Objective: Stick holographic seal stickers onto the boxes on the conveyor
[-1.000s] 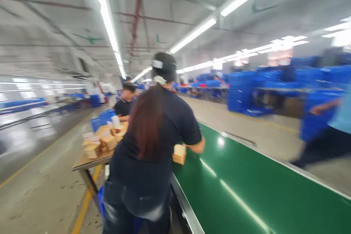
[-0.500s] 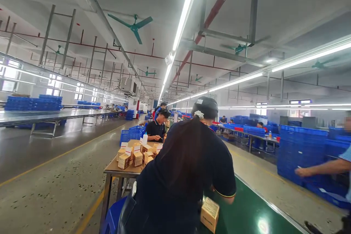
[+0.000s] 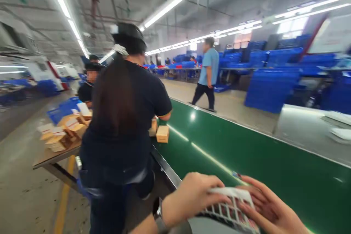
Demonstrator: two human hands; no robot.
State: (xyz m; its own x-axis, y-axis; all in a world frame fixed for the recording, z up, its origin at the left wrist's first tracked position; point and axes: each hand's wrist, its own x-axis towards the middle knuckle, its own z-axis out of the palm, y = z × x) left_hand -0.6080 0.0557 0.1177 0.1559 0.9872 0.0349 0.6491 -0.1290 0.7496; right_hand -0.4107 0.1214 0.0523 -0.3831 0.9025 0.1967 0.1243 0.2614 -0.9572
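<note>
Both my hands are at the bottom edge of the view, over the near rim of the green conveyor belt (image 3: pixel 246 153). My left hand (image 3: pixel 192 197) has its fingers curled over the top of a white sheet of small labels (image 3: pixel 230 208). My right hand (image 3: pixel 271 208) holds the same sheet from the right, fingers under and beside it. A small cardboard box (image 3: pixel 162 134) lies on the belt further up, next to a co-worker in a dark shirt (image 3: pixel 120 124) who stands with their back to me.
A wooden table (image 3: pixel 52 155) at the left carries several small cardboard boxes (image 3: pixel 63 131). A second seated worker (image 3: pixel 89 84) is behind it. A person in a light blue shirt (image 3: pixel 207 75) walks past the belt's far side. Stacks of blue crates (image 3: pixel 271 80) fill the right background.
The view has swung down and right. My two hands with the label sheet have come into view at the bottom. The co-worker's box now lies on the belt. The walking person has moved left.
</note>
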